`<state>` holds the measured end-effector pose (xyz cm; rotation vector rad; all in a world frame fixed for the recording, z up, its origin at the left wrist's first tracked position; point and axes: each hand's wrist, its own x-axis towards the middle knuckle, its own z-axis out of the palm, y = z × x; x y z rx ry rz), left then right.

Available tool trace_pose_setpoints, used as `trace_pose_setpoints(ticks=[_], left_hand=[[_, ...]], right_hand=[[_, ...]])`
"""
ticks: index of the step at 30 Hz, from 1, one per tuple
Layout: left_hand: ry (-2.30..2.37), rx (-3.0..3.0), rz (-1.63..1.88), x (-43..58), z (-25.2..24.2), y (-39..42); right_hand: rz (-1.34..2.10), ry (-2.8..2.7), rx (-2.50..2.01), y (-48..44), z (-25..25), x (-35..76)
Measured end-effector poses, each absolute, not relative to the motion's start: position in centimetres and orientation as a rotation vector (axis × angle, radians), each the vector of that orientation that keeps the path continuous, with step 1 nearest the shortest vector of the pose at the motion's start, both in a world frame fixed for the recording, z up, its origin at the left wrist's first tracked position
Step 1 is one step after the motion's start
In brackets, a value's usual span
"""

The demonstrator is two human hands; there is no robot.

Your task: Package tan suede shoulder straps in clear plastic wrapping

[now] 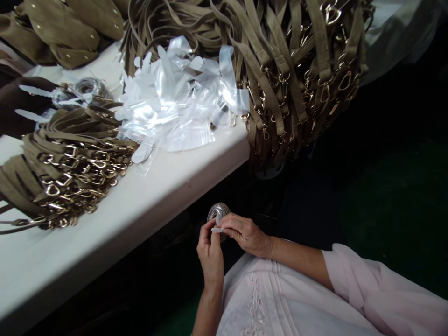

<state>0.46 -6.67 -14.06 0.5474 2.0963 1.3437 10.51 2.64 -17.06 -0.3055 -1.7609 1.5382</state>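
Note:
Both my hands meet low in the view, below the table's edge, above my lap. My left hand [210, 254] is closed, its fingers pinching a small white strip [217, 229] at the roll. My right hand [245, 233] is curled over a small roll of clear tape [217, 211] and grips it from the right. The strip sticks out between the two thumbs.
A white table [150, 186] runs along the left. On it lie a heap of clear plastic pieces [178, 100], olive straps with gold clasps [66, 163] at the left, and a large pile of the same straps [297, 60] hanging over the far edge. Olive bags [63, 32] sit at the back left. Dark floor lies to the right.

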Motion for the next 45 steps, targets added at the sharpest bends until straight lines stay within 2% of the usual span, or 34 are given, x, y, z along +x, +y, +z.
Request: trace_pose_setpoints(ticks=[9,16,28,34,40,45], left_hand=[[2.380,1.011,1.090,-0.7,-14.6,-5.5],[2.214,1.116,0.985,-2.2,-13.9,-5.2],[2.442,1.346,0.338,-2.2,-13.3,-3.4],[2.515,1.435,0.280,-1.3,-14.0,-3.5],[2.382,1.536,0.379,-0.6,-13.2,-4.7],[2.211,1.516,0.439,-1.4,-12.9,-5.6]], right_hand=[[1.439,-1.827,-0.278,2.6,-17.5,10.7],[1.480,-1.808,-0.336,2.6,-17.4,10.6],[1.518,-1.785,-0.308,3.4,-19.3,10.7],[1.633,-1.708,-0.406,3.3,-20.6,10.9],[2.013,-1.406,-0.494,2.9,-20.7,10.5],[2.032,-1.393,-0.492,2.9,-20.5,10.3]])
